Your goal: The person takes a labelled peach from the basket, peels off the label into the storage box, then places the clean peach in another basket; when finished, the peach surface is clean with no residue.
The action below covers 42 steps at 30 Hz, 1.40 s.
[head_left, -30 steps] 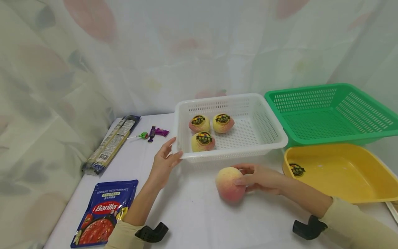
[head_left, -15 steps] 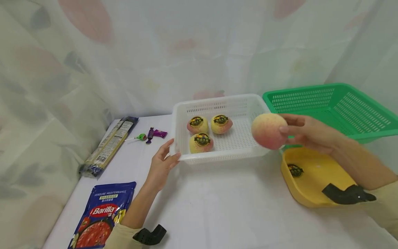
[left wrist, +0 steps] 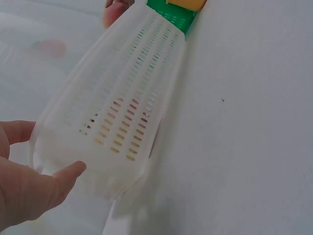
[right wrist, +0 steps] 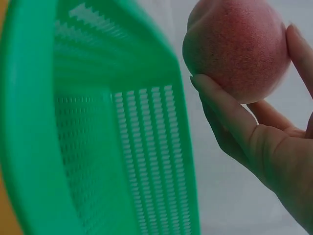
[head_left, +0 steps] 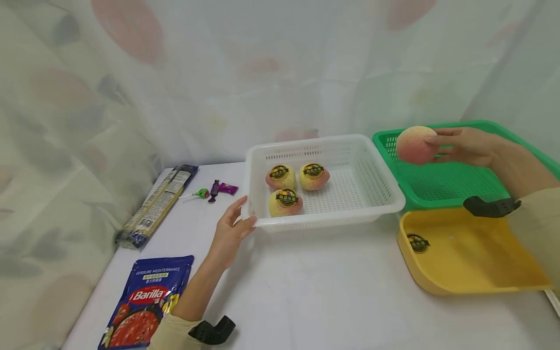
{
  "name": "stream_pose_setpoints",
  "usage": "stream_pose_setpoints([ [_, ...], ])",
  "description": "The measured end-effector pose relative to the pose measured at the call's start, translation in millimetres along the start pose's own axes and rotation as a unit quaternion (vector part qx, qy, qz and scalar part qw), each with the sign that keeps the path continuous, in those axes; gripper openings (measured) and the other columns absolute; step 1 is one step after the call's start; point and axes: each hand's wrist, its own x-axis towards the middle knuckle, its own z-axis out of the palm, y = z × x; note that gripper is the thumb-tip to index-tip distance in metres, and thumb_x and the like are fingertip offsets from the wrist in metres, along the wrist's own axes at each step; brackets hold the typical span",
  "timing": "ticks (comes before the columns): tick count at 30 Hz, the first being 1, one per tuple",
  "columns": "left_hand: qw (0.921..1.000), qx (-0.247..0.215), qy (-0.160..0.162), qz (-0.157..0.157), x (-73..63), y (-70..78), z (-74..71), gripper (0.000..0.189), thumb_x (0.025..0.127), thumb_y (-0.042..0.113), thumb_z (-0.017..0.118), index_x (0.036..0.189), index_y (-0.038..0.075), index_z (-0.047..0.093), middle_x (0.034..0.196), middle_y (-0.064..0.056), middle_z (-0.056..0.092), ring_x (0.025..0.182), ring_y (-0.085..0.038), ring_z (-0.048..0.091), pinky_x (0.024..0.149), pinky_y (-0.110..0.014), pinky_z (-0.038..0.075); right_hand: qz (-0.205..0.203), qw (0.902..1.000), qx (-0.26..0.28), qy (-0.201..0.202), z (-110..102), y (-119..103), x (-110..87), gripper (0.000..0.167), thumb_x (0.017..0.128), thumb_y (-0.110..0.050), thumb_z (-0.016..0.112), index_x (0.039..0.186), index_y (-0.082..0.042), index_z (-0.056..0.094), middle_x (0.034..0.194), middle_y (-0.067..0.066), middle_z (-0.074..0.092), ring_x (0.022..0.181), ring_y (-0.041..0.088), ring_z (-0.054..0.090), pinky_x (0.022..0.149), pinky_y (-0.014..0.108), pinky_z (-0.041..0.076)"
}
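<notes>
My right hand (head_left: 470,146) grips a pink and yellow peach (head_left: 417,145) between thumb and fingers. It holds the peach in the air over the left part of the green basket (head_left: 455,182). In the right wrist view the peach (right wrist: 239,49) is beside the basket's rim. My left hand (head_left: 227,238) holds the near left corner of the white basket (head_left: 328,219), its thumb (left wrist: 71,176) against the outer wall. Inside the white basket, toward the left, lie three peaches (head_left: 314,181) with black labels.
A yellow tub (head_left: 463,262) with a black label inside stands in front of the green basket. On the left lie a blue Barilla pouch (head_left: 146,301), a long noodle-like packet (head_left: 157,206), a green lollipop (head_left: 202,193) and two purple wrapped candies (head_left: 227,188).
My right hand has lifted the peach from in front of the white basket and carried it right and away, over the green basket. The left hand stays at the white basket's corner.
</notes>
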Motion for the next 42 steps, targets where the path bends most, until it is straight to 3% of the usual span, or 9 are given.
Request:
stream_pose_setpoints([
  [4, 1.0, -0.004, -0.002, -0.004, 0.3, -1.0, 0.9, 0.063, 0.093, -0.002, 0.057, 0.149, 0.012, 0.03, 0.145, -0.013, 0.034, 0.122, -0.031, 0.044, 0.095, -0.032, 0.048, 0.021, 0.9997, -0.005, -0.004, -14, 14, 12.1, 0.074, 0.103, -0.029, 0.042, 0.15, 0.001, -0.008, 0.154, 0.022, -0.003, 0.098, 0.001, 0.055, 0.099, 0.039, 0.045],
  [7, 0.9999, -0.003, -0.005, -0.009, 0.4, -1.8, 0.8, 0.064, 0.093, -0.002, 0.057, 0.149, 0.013, 0.03, 0.146, -0.013, 0.034, 0.122, -0.032, 0.044, 0.095, -0.033, 0.048, 0.039, 0.9988, -0.028, -0.011, -20, 27, 20.1, 0.076, 0.103, -0.032, 0.041, 0.148, 0.003, -0.009, 0.153, 0.026, -0.009, 0.114, 0.013, 0.047, 0.102, 0.043, 0.041],
  [10, 0.9999, 0.0, -0.009, -0.011, 0.3, -2.1, -0.1, 0.064, 0.094, -0.001, 0.057, 0.149, 0.013, 0.03, 0.147, -0.014, 0.033, 0.124, -0.035, 0.043, 0.095, -0.034, 0.047, 0.052, 0.9971, -0.054, -0.011, -22, 36, 27.2, 0.076, 0.103, -0.034, 0.042, 0.148, 0.007, -0.003, 0.152, 0.028, -0.002, 0.119, 0.02, 0.042, 0.103, 0.047, 0.04],
  [15, 0.9999, 0.01, -0.009, -0.005, -1.4, 0.0, -3.8, 0.063, 0.094, 0.0, 0.056, 0.15, 0.012, 0.029, 0.149, -0.014, 0.032, 0.125, -0.038, 0.041, 0.096, -0.034, 0.046, 0.06, 0.9945, -0.084, -0.018, -23, 39, 37.3, 0.073, 0.102, -0.035, 0.044, 0.147, 0.01, 0.009, 0.151, 0.029, 0.007, 0.112, 0.012, 0.048, 0.104, 0.051, 0.036],
  [17, 0.9999, 0.014, -0.008, -0.002, -2.1, 1.0, -5.6, 0.063, 0.094, 0.0, 0.056, 0.15, 0.012, 0.029, 0.149, -0.013, 0.031, 0.125, -0.038, 0.041, 0.096, -0.034, 0.046, 0.065, 0.9934, -0.091, -0.026, -23, 38, 41.7, 0.072, 0.102, -0.033, 0.044, 0.146, 0.011, 0.008, 0.151, 0.031, 0.004, 0.121, 0.023, 0.045, 0.105, 0.051, 0.036],
  [22, 0.9999, 0.014, -0.009, -0.004, -2.1, -0.4, -8.8, 0.064, 0.094, 0.0, 0.057, 0.15, 0.013, 0.029, 0.149, -0.013, 0.031, 0.126, -0.037, 0.041, 0.096, -0.033, 0.046, 0.086, 0.991, -0.091, -0.047, -20, 38, 51.3, 0.076, 0.102, -0.028, 0.045, 0.145, 0.013, -0.002, 0.15, 0.034, -0.01, 0.135, 0.05, 0.016, 0.104, 0.052, 0.036],
  [27, 0.9998, 0.014, -0.011, -0.008, -2.3, -2.9, -9.7, 0.065, 0.093, 0.001, 0.059, 0.149, 0.014, 0.03, 0.15, -0.012, 0.031, 0.126, -0.038, 0.041, 0.095, -0.033, 0.047, 0.098, 0.989, -0.1, -0.047, -18, 42, 56.3, 0.084, 0.101, -0.03, 0.047, 0.144, 0.012, -0.011, 0.147, 0.036, -0.016, 0.133, 0.053, 0.017, 0.103, 0.053, 0.037],
  [36, 0.9997, 0.017, -0.016, -0.002, -4.7, -4.2, -8.7, 0.063, 0.093, -0.002, 0.057, 0.149, 0.011, 0.031, 0.149, -0.013, 0.032, 0.116, -0.03, 0.049, 0.094, -0.031, 0.048, 0.108, 0.9847, -0.122, -0.062, -9, 56, 67.9, 0.087, 0.1, -0.035, 0.05, 0.145, 0.013, -0.007, 0.149, 0.037, -0.002, 0.132, 0.051, 0.02, 0.102, 0.052, 0.039],
  [42, 0.9996, 0.025, -0.014, -0.004, -7.5, -4.6, -8.9, 0.063, 0.093, -0.001, 0.057, 0.149, 0.013, 0.031, 0.15, -0.012, 0.031, 0.122, -0.034, 0.045, 0.096, -0.033, 0.047, 0.113, 0.9855, -0.114, -0.054, -5, 59, 71.3, 0.09, 0.097, -0.035, 0.055, 0.147, 0.007, -0.007, 0.15, 0.035, -0.006, 0.132, 0.052, 0.02, 0.1, 0.05, 0.042],
])
